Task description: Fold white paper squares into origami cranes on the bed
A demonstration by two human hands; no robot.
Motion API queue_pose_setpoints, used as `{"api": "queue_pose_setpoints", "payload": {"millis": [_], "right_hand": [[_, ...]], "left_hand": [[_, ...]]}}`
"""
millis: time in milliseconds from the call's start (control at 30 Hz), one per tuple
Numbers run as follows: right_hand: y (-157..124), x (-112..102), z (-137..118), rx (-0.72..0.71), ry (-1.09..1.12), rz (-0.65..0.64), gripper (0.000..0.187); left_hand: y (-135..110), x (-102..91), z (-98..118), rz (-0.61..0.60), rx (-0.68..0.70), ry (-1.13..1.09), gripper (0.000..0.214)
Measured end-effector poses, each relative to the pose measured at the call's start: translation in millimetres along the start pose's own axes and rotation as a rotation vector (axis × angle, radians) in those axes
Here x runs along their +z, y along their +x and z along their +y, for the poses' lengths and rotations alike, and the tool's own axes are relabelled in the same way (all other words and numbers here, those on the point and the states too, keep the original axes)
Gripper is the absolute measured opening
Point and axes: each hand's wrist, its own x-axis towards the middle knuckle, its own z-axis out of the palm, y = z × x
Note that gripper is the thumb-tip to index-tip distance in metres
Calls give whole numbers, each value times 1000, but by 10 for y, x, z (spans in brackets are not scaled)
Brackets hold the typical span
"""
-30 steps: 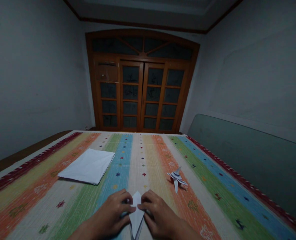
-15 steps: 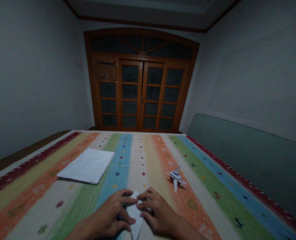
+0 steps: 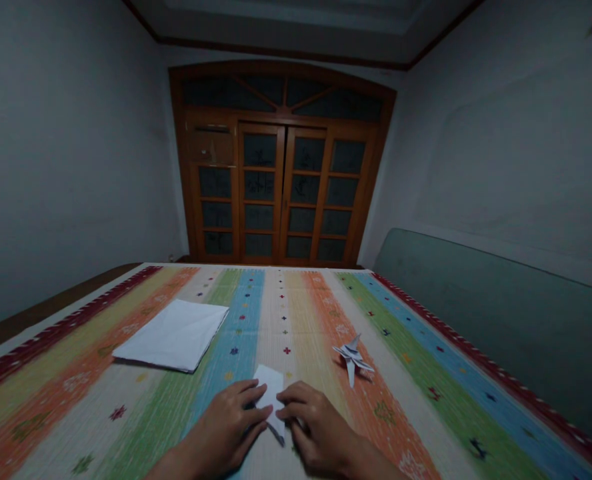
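A small piece of white folded paper point(image 3: 271, 387) lies on the striped cloth point(image 3: 426, 360) at the near edge. My left hand point(image 3: 226, 427) presses its left side with fingers curled and pinched on it. My right hand point(image 3: 316, 427) does the same on the right side, fingertips meeting the left hand's over the paper. The paper's far end sticks out beyond my fingers and tilts to the left. A finished white paper figure point(image 3: 353, 357) with pointed wings sits on the orange stripe, to the right of my hands.
A stack of white paper sheets point(image 3: 173, 333) lies on the cloth at the left. A grey-green padded board point(image 3: 501, 313) runs along the right edge. Brown wooden doors with glass panes point(image 3: 281, 193) stand at the far end.
The folded paper has turned between my hands: its pointed near end no longer shows and its far end now sticks out, tilted left. Both hands stayed in place.
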Motion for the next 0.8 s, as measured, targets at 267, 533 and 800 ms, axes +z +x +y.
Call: {"api": "queue_pose_setpoints", "payload": {"millis": [267, 533, 800], "right_hand": [[-23, -107, -111, 92, 51, -120, 31], [-117, -35, 25, 132, 53, -136, 38], [-8, -45, 4, 103, 73, -59, 18]], "left_hand": [[-15, -211, -4, -120, 17, -224, 36], [-6, -114, -58, -18, -16, -266, 36], [103, -175, -35, 17, -172, -349, 20]]}}
